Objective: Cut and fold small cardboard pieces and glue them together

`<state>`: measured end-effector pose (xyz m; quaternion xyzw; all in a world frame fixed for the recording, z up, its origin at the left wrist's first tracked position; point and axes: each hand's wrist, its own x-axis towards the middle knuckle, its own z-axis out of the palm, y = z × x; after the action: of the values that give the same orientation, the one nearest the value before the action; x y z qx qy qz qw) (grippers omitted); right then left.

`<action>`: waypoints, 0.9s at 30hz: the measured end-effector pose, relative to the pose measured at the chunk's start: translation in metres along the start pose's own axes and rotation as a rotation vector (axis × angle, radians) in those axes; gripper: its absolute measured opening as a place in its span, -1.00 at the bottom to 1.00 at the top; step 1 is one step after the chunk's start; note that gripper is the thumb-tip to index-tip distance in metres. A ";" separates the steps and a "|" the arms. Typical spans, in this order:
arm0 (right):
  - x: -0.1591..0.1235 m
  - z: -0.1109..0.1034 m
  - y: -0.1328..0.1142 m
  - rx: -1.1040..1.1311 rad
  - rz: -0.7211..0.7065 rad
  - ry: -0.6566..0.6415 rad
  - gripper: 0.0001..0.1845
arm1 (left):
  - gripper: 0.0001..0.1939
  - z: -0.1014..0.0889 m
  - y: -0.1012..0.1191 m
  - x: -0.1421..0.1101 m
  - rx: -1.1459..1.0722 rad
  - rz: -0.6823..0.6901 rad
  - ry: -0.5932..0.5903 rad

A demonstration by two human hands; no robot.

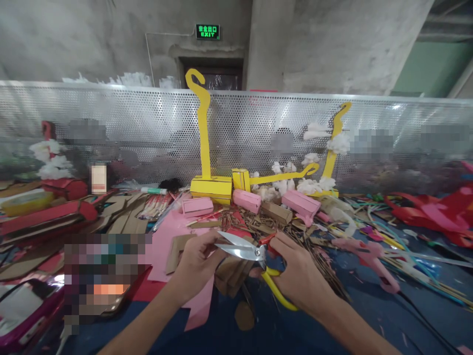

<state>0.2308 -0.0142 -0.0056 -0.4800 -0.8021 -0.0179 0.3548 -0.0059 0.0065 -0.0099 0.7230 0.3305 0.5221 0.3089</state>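
A pair of scissors [244, 251] is in my right hand [295, 268], its blades parted and pointing left. One yellow handle loop hangs below my fingers, and a red part shows near the pivot. My left hand [195, 266] is closed at the blade tips; whatever its fingers pinch is hidden. Beneath the hands lie folded brown cardboard pieces [231, 273] and pink paper [158, 251]. A small brown cardboard polygon [244, 315] rests on the dark blue tabletop nearer to me.
Pink prisms [197, 206] and a yellow box with a tall hook [210, 187] stand behind. Brown scraps [254, 222] lie heaped mid-table. To the right is a pink glue gun [373, 259] with a cable; a red cardboard form [48, 219] lies left. A perforated metal panel [148, 128] bounds the back.
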 end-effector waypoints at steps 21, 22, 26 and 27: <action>-0.003 0.001 -0.002 -0.078 -0.028 -0.072 -0.60 | -0.79 -0.007 -0.001 0.003 -0.048 -0.041 -0.077; -0.003 0.001 -0.002 -0.081 -0.026 -0.072 -0.61 | -0.78 -0.007 0.000 0.003 -0.054 -0.045 -0.083; -0.003 0.002 -0.001 -0.088 -0.020 -0.079 -0.64 | -0.78 -0.007 0.000 0.002 -0.057 -0.036 -0.082; -0.003 0.002 -0.001 -0.088 -0.021 -0.076 -0.65 | -0.78 -0.007 0.000 0.002 -0.052 -0.034 -0.076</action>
<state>0.2295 -0.0164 -0.0083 -0.4868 -0.8186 -0.0384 0.3024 -0.0122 0.0087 -0.0067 0.7284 0.3170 0.4973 0.3487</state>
